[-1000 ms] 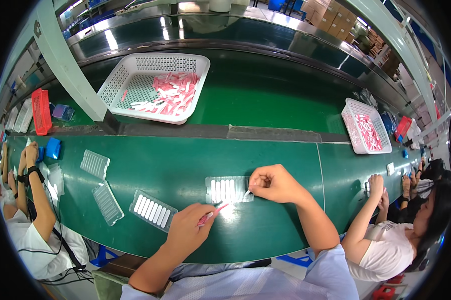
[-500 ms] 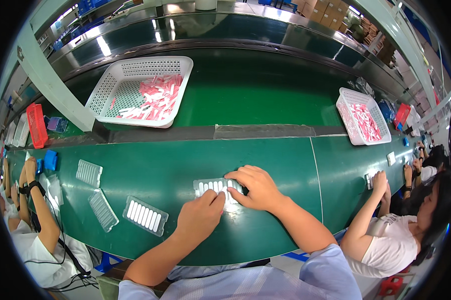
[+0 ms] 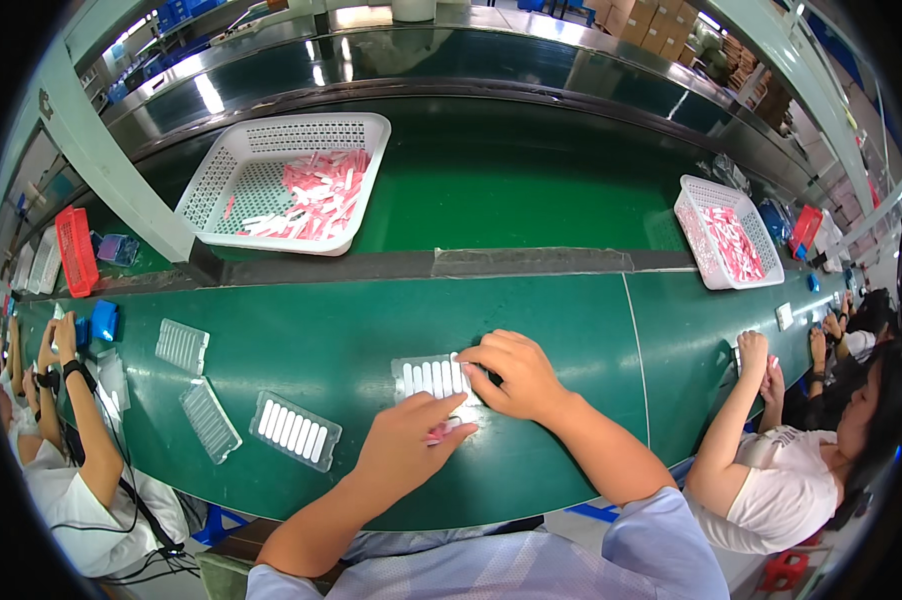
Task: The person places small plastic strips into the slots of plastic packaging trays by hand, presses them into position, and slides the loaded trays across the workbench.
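Note:
In front of me lies a clear plastic tray (image 3: 401,379) with several white sticks (image 3: 427,378) side by side in its slots. My right hand (image 3: 516,375) bends round its right end, thumb and fingers closed on that edge and hiding part of it. Just below the tray's front edge, my left hand (image 3: 403,445) pinches small pink-and-white pieces (image 3: 439,432) between thumb and fingers; its index finger reaches toward the tray. To the left, a second clear tray (image 3: 295,430) filled with white sticks rests on the green table.
Two more clear trays, one (image 3: 182,346) behind the other (image 3: 211,420), lie farther left. A large white basket (image 3: 366,190) of pink and white pieces stands beyond a raised dark ledge (image 3: 531,262). A smaller white basket (image 3: 706,265) is at right. Co-workers sit on both sides.
My left hand has drawn back a little from the tray, uncovering more white sticks and the pink pieces in its grip. My right hand stays at the tray's right end.

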Tool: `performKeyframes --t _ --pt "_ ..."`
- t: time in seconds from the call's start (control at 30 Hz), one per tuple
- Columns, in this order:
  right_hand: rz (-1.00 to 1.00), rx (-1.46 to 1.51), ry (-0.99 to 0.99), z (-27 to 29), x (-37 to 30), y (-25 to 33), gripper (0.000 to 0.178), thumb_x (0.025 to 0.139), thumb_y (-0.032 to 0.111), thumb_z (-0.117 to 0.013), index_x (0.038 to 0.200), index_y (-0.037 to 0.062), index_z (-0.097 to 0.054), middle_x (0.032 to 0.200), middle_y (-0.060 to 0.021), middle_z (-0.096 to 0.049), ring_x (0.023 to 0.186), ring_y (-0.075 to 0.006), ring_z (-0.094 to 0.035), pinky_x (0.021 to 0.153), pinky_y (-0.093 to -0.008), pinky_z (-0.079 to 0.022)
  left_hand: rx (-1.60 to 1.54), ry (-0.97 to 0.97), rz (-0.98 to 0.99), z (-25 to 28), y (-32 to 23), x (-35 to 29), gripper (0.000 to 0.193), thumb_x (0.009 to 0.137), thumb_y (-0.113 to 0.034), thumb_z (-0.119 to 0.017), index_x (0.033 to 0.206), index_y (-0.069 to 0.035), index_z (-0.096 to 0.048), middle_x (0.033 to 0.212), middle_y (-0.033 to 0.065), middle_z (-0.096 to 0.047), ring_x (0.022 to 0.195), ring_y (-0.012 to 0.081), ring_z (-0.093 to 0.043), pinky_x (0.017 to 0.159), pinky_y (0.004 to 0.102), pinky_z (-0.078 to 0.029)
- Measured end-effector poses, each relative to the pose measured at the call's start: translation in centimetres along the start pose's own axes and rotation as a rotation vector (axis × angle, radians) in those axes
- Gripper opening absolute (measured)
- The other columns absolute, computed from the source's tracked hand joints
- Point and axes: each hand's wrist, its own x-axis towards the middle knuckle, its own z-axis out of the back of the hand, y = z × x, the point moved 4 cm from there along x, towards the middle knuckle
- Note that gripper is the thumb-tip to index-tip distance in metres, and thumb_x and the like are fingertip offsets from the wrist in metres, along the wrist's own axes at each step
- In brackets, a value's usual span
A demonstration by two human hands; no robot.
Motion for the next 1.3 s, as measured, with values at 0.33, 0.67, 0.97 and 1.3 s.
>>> performKeyframes --t 0.33,0.67,0.97,1.3 --pt "0.283 0.109 -0.195 2.1 0.3 4.5 0.013 0.078 0.008 -0.074 0.091 0.0071 -0.072 0.064 -0.0030 -0.053 0.057 -0.0204 -0.049 0.054 -0.0354 -0.035 -1.723 0.390 0.620 -1.6 2.1 -0.7 0.037 0.102 -0.014 -0.063 0.134 0.003 -0.057 0.119 0.0075 -0.067 0.087 0.0128 -0.066 0.058 0.0214 -0.039" --pt "-0.076 0.329 -0.014 1.0 0.5 5.4 0.017 0.080 0.012 -0.076 0.095 0.0051 -0.072 0.066 -0.0034 -0.054 0.060 -0.0185 -0.053 0.059 -0.0330 -0.042 -1.584 0.523 0.623 -1.6 2.6 -1.1 0.040 0.102 -0.018 -0.064 0.135 0.004 -0.056 0.115 0.0111 -0.068 0.100 0.0221 -0.074 0.054 0.0247 -0.051" --pt "-0.204 0.493 0.083 0.8 -0.1 3.7 0.012 0.086 0.007 -0.076 0.097 0.0034 -0.075 0.070 -0.0018 -0.060 0.061 -0.0097 -0.050 0.056 -0.0278 -0.040 -1.467 0.497 0.585 -1.2 2.3 -1.0 0.039 0.101 -0.012 -0.063 0.135 0.006 -0.056 0.122 0.0179 -0.069 0.096 0.0255 -0.075 0.049 0.0240 -0.050" --pt "0.195 -0.272 0.076 3.7 0.3 2.0 0.015 0.078 0.025 -0.083 0.085 0.0128 -0.080 0.064 -0.0010 -0.060 0.063 -0.0218 -0.056 0.061 -0.0353 -0.045 -1.465 0.378 0.588 0.0 3.5 -0.3 0.031 0.103 -0.014 -0.060 0.128 0.004 -0.060 0.119 0.0164 -0.071 0.089 0.0179 -0.073 0.050 0.0209 -0.045"
